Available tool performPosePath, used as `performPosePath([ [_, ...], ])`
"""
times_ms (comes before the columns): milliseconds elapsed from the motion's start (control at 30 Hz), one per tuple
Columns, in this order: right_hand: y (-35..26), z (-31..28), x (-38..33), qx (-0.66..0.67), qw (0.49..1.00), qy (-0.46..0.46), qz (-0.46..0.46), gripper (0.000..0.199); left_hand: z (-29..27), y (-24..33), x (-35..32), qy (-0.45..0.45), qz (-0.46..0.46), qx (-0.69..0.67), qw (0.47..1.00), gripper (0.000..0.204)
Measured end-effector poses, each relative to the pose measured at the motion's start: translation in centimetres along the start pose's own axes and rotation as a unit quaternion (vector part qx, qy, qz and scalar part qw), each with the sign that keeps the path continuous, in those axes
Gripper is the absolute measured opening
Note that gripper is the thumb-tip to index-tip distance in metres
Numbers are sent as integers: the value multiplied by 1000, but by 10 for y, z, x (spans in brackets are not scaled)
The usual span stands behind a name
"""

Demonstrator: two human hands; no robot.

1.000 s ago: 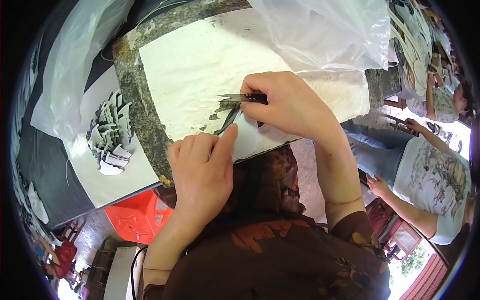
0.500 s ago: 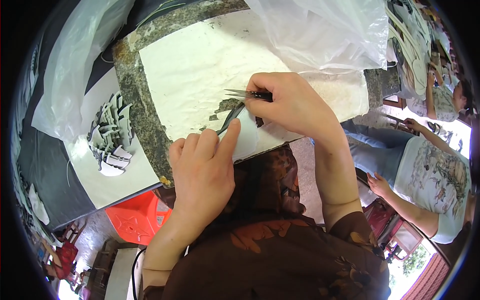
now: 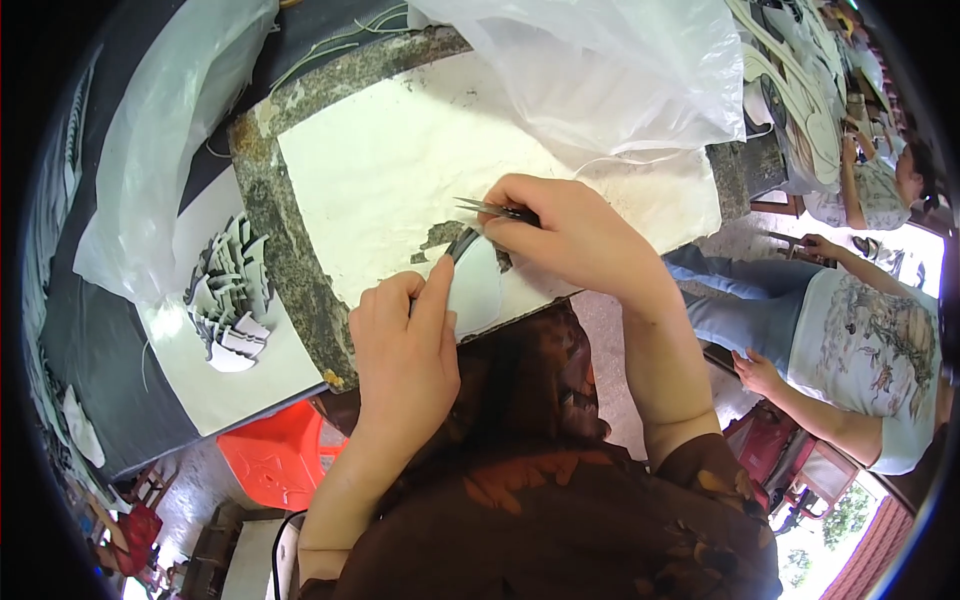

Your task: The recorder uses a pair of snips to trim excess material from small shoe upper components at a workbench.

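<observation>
A small white curved piece (image 3: 475, 290) lies at the near edge of a slab, with a narrow black strip (image 3: 461, 244) along its upper left edge. My left hand (image 3: 405, 340) is closed on the piece's left side, its index finger stretched along the strip. Small scissors (image 3: 517, 213) with black handles are tucked in my right hand (image 3: 575, 230), their pointed blades sticking out to the left. That hand's thumb and forefinger are at the far end of the strip; whether they grip it is hidden.
Worn white paper covers the mottled slab (image 3: 268, 190). Left of it, stacked grey-and-white cut pieces (image 3: 232, 300) rest on a white sheet. Clear plastic bags (image 3: 620, 80) lie behind and far left. A red stool (image 3: 275, 455) stands below left; another person (image 3: 850, 350) is at right.
My left hand has slid up along the strip, its fingers drawn closer together. My right hand has come slightly nearer with the scissors. The whole view has shifted a little.
</observation>
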State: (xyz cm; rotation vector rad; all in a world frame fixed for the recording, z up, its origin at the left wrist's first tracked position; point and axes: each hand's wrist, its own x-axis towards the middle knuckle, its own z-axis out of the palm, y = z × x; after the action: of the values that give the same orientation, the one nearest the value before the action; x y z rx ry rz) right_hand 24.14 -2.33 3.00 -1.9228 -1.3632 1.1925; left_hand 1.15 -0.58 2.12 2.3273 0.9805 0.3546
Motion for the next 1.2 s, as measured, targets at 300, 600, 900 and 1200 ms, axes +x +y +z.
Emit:
performPosePath([
  [300,1,-10,-11,168,985,-45,5,15,-2,-10,2,27,-3,-85,996,51],
  [600,-9,-9,-16,273,956,-99,34,8,-22,4,34,4,-21,-187,982,25],
  [900,0,-28,-31,-85,962,-26,-259,22,-37,-11,43,-179,-274,-547,771,18],
  [1200,-20,-5,-43,-206,963,44,-165,22,-41,-7,36,-146,-294,-555,764,18],
])
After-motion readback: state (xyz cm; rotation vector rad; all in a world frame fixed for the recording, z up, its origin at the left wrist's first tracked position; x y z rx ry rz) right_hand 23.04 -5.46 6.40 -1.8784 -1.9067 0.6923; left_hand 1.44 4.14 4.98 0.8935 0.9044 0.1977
